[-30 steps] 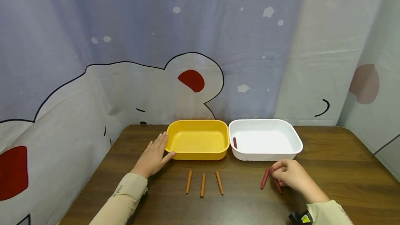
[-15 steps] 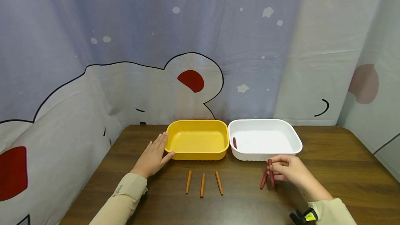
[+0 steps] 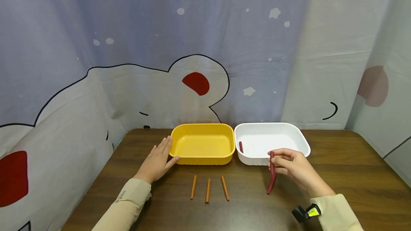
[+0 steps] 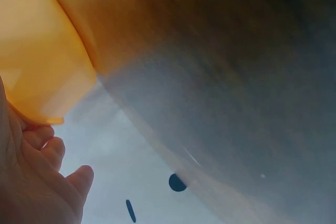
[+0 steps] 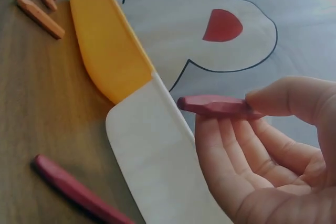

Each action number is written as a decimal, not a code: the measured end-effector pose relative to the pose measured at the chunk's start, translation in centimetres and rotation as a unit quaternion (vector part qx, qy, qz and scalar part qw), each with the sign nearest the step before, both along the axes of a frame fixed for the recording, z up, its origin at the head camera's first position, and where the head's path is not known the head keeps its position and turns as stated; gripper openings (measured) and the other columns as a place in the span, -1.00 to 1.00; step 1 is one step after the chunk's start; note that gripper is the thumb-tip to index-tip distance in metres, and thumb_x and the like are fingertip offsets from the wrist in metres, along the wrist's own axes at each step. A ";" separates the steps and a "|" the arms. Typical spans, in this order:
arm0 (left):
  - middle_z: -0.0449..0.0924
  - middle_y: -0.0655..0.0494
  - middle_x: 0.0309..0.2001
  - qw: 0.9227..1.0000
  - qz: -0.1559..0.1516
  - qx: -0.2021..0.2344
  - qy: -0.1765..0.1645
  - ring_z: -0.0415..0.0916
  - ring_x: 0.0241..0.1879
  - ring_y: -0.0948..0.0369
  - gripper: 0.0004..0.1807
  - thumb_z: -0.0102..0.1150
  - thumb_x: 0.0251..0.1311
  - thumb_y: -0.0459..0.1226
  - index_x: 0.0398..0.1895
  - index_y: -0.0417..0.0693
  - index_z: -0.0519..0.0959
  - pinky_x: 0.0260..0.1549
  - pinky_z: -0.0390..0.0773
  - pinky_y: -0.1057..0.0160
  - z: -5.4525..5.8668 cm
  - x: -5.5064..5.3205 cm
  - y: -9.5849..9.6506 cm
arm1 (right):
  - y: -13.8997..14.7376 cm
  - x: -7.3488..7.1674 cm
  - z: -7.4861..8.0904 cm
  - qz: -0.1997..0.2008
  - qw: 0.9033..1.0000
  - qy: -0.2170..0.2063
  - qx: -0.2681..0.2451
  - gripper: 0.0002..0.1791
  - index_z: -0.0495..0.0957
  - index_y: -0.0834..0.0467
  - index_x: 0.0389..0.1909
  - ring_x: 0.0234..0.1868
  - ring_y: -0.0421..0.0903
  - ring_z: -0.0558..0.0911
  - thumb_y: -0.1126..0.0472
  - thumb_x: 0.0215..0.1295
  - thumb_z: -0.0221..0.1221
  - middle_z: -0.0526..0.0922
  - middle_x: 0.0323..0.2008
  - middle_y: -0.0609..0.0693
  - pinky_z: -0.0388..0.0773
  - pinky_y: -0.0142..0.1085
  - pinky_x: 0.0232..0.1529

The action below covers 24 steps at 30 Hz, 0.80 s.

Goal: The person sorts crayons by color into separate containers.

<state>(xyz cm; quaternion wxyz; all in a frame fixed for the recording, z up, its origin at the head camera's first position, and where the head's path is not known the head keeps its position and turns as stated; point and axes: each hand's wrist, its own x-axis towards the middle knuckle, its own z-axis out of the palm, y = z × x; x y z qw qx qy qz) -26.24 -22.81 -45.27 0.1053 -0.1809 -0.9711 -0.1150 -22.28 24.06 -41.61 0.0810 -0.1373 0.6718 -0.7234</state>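
Note:
My right hand [image 3: 297, 168] pinches a dark red, faceted, crayon-like stick [image 5: 218, 106] between thumb and fingers, raised in front of the white tray [image 3: 276, 140]. Another dark red stick [image 5: 79, 192] lies on the table below it; in the head view the two overlap. Inside the white tray, at its left end, lies one more dark red stick [image 3: 241, 147]. My left hand [image 3: 155, 161] rests with straight fingers against the left side of the yellow tray [image 3: 202, 147], thumb at its front corner. The left wrist view shows fingertips [image 4: 52, 148] beside the yellow wall.
Three orange sticks, a left one [image 3: 194, 187], a middle one [image 3: 208, 190] and a right one [image 3: 225, 188], lie in front of the yellow tray. Both trays stand side by side near the back edge of the wooden table [image 3: 173, 213]. A printed curtain [image 3: 257, 63] hangs behind.
My right hand has lifted one dark red stick off the table and carried it up and left toward the white tray's front rim. The left hand stays in place.

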 end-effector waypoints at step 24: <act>-0.02 -0.18 0.59 1.000 -0.002 0.005 -0.005 -0.05 0.57 -0.10 -0.09 -0.01 0.48 0.14 0.58 -0.33 0.01 0.45 0.04 -0.26 0.5 0.4 0.1 | -0.9 -5.4 1.4 -0.040 0.999 -0.020 0.004 -0.74 0.49 0.50 0.04 -0.18 -0.17 0.71 0.43 0.42 0.15 0.67 -0.22 -0.05 0.71 -0.22 -0.07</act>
